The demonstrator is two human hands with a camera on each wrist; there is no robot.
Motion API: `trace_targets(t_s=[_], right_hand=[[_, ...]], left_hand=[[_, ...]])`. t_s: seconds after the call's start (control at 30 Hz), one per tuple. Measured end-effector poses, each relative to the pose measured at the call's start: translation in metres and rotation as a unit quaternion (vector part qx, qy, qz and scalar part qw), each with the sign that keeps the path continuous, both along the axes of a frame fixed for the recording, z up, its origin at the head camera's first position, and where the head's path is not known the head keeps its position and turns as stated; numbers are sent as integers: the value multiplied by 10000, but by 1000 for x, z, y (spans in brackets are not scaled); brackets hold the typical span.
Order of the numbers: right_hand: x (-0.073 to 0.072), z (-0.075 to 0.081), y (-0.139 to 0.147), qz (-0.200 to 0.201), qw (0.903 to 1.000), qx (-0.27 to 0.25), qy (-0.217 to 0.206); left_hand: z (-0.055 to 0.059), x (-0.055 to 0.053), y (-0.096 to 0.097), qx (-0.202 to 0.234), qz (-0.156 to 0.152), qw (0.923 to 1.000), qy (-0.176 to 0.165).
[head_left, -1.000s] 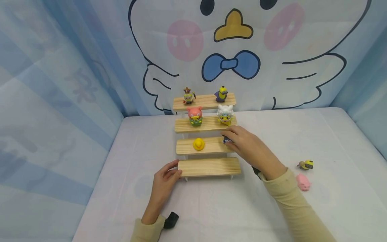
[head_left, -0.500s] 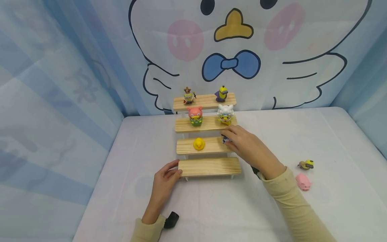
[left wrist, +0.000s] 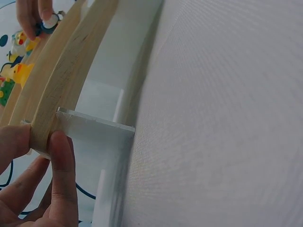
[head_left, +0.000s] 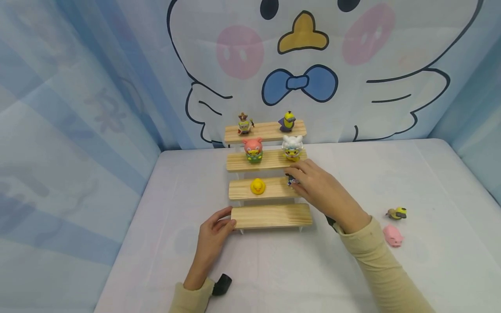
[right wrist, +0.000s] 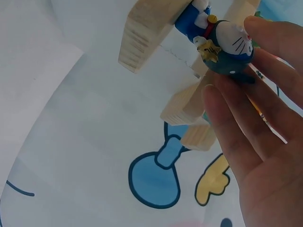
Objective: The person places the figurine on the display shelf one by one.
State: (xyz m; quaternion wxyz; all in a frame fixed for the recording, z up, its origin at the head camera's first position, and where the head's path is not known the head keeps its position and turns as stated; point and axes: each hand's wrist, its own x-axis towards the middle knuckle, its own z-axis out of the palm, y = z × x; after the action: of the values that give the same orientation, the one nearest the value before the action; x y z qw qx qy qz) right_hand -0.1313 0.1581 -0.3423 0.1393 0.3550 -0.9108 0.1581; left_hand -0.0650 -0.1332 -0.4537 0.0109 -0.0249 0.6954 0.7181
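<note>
Between the thumb and fingers of my right hand (head_left: 321, 189) is a blue and white Doraemon figurine (right wrist: 232, 40), pinched by its head. Its feet are at the right end of the third wooden shelf (head_left: 238, 191); in the head view my fingers cover much of it. A yellow rubber duck (head_left: 258, 186) sits left of it on that shelf. My left hand (head_left: 213, 232) pinches the left end of the lowest shelf board (head_left: 272, 216), thumb above and fingers below, as the left wrist view shows.
The second shelf bears a pink-hooded figurine (head_left: 253, 150) and a white-hooded one (head_left: 292, 148). On the top shelf stand a crowned minion (head_left: 244, 124) and a caped minion (head_left: 287, 121). A yellow and brown figurine (head_left: 397, 213) and a pink pig (head_left: 393, 235) lie on the table's right.
My right hand has shifted very slightly left and up with the Doraemon figurine. The left hand keeps its grip on the lowest board.
</note>
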Motion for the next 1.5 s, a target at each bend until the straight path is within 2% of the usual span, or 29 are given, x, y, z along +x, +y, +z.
trace_targets(t_s=[0.43,0.87,1.3,1.5], right_hand=[[10,6,8,-223,9994,-39,267],[23,11,30,-399,9985,111,359],[32,4,56,-521,9970,112,565],[36,-1,67,-705,9960,294,469]], left_hand=[[0,0,1,-72,40,10000,13],[0,0,1,-74,58,10000,22],[-1,1,0,19,-5,10000,81],[-1,1,0,-48,-14,10000,27]])
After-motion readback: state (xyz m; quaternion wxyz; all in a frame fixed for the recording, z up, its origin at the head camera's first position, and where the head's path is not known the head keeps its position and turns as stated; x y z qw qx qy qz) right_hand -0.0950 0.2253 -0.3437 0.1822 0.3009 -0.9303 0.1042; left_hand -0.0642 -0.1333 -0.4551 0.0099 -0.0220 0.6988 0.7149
